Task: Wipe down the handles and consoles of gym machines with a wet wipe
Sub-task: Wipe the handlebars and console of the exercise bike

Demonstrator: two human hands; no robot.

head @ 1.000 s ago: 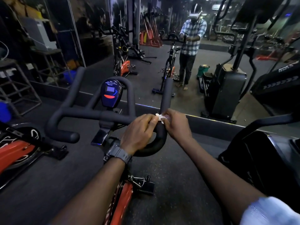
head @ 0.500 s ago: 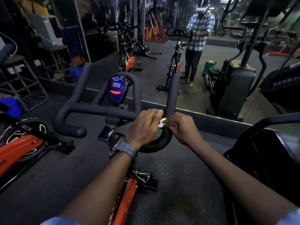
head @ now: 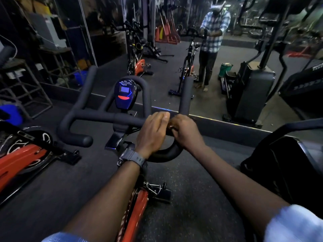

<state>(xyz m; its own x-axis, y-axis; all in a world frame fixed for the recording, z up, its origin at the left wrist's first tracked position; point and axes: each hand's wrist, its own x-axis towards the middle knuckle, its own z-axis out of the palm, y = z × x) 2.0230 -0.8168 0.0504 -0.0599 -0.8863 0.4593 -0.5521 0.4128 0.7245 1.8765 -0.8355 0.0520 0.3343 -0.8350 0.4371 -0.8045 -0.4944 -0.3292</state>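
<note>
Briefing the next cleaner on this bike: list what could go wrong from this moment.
1. Both hands, left hand and right hand, crowd one spot on the handlebar; the far left grip may get skipped.
2. No wipe shows between the hands, so it may have bunched up and be cleaning little.
3. The console sits close by with its screen lit; a dripping wipe there could likely let moisture in.

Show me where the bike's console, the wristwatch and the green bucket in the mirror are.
console [head: 125,94]: head view, on the middle of its dark face, below the lit screen.
wristwatch [head: 132,158]: head view, on the grey strap across the left wrist.
green bucket [head: 225,69]: head view, on its reflected side wall.
</note>
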